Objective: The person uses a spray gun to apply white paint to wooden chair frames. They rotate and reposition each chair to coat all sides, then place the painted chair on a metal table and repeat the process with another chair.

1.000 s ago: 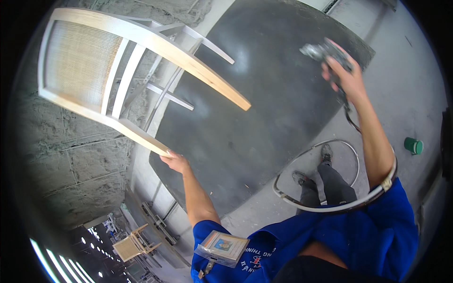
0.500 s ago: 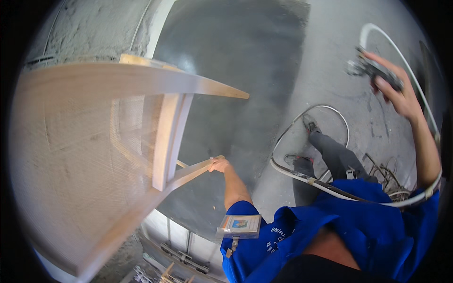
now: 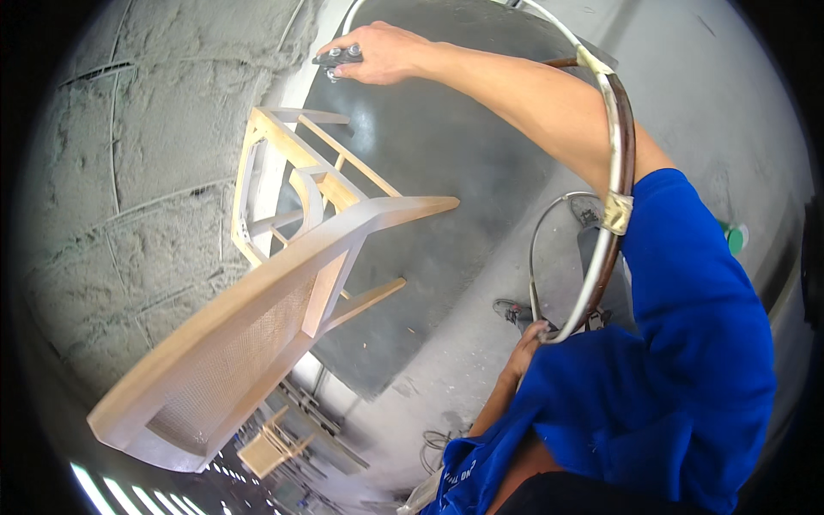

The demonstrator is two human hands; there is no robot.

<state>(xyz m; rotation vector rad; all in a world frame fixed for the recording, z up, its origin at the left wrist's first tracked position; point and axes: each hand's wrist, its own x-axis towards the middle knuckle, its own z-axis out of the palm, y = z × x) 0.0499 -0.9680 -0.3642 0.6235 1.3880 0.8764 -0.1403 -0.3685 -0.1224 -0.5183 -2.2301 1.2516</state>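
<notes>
A pale wooden chair (image 3: 236, 309) with a woven cane panel (image 3: 232, 360) stands tilted in view at the left, its legs toward the middle. My right hand (image 3: 382, 53) reaches across to the far side, beyond the chair's seat frame. Its fingers are wrapped round a small spray gun (image 3: 337, 58) with metal knobs, apart from the wood. Close to my body, my left hand (image 3: 520, 350) is closed on the hose (image 3: 614, 154), a white line and a brown line taped together. That hose loops up past my right forearm. Part of my left hand is hidden by the hose and my sleeve.
A dark grey panel (image 3: 446, 112) covers the floor under the chair legs. Rough grey sheeting (image 3: 172, 163) hangs at the left. Another wooden chair (image 3: 264, 451) stands at the lower left, and a green-and-white container (image 3: 735, 238) lies at the right.
My right hand has swung the spray gun from the right to the far left. My left hand has let go of the chair leg and taken the hose. The chair appears turned and farther away.
</notes>
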